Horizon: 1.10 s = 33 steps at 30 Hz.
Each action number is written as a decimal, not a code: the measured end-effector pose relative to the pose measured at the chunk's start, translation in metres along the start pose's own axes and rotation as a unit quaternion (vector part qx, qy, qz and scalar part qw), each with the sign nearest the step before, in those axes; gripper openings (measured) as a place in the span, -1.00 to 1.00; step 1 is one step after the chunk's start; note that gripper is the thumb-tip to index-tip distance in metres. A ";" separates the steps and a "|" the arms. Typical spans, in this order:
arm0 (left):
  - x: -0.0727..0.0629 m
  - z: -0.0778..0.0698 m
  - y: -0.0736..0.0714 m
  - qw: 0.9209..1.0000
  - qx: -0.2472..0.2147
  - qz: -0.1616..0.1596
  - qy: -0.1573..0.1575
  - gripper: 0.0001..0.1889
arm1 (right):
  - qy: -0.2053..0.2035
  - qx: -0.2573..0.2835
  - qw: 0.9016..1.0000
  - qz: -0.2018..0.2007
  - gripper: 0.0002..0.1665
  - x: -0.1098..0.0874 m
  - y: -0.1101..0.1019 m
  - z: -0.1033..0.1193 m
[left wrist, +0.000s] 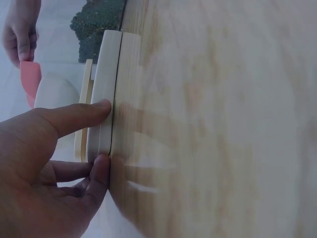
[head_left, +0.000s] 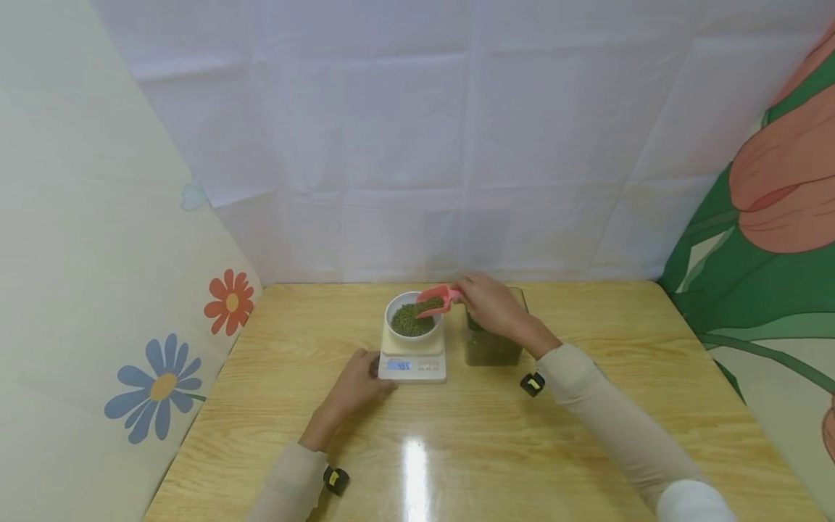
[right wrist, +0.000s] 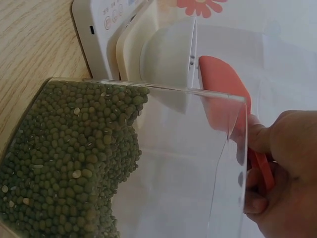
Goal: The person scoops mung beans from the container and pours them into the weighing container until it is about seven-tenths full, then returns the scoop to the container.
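A white kitchen scale (head_left: 427, 375) stands on the table with its blue display lit. On its cream platform sits a white bowl (right wrist: 166, 54) that holds green mung beans (head_left: 406, 321). My left hand (head_left: 357, 383) grips the scale's near left corner, thumb (left wrist: 81, 119) along the front edge and fingers round the side. With my right hand (head_left: 492, 304) I pinch the handle of a red scoop (right wrist: 223, 84). The scoop carries mung beans and is tilted over the bowl's right rim. Under my right hand is a clear square container (head_left: 493, 349), partly filled with mung beans.
The wooden table (head_left: 587, 449) meets a white cloth backdrop (head_left: 391, 145) just behind the bowl. Flower-printed panels (head_left: 85, 239) flank the table left and right. A small black piece with a yellow mark (head_left: 532, 384) shows by each sleeve.
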<state>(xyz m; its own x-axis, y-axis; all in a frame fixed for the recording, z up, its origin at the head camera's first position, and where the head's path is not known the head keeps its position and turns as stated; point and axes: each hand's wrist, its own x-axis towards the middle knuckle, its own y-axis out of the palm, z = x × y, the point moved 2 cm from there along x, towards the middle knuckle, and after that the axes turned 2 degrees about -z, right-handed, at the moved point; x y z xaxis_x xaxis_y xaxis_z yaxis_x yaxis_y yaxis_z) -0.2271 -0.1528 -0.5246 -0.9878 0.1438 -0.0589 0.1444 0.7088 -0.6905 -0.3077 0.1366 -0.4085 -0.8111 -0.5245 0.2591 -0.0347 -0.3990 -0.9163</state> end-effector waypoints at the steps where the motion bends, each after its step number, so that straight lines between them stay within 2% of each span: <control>1: 0.000 0.000 0.000 1.000 0.000 0.000 0.000 -0.31 | 0.000 -0.001 1.000 -0.001 -0.69 0.000 0.000 0.000; 14: -0.001 0.001 0.001 1.000 0.003 0.001 0.000 -0.30 | 0.002 -0.006 1.000 -0.004 -0.71 -0.001 -0.003 0.001; 33: 0.000 0.000 0.001 1.000 -0.008 -0.001 -0.005 -0.36 | -0.008 -0.051 0.999 -0.005 -0.67 -0.001 -0.009 0.002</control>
<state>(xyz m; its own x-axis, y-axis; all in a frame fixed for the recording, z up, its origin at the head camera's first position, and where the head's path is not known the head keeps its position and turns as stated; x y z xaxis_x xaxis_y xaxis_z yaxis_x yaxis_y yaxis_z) -0.2268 -0.1521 -0.5246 -0.9885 0.1365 -0.0647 0.1439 0.7201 -0.6788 -0.3050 0.1391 -0.4001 -0.8013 -0.5326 0.2724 -0.1027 -0.3261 -0.9398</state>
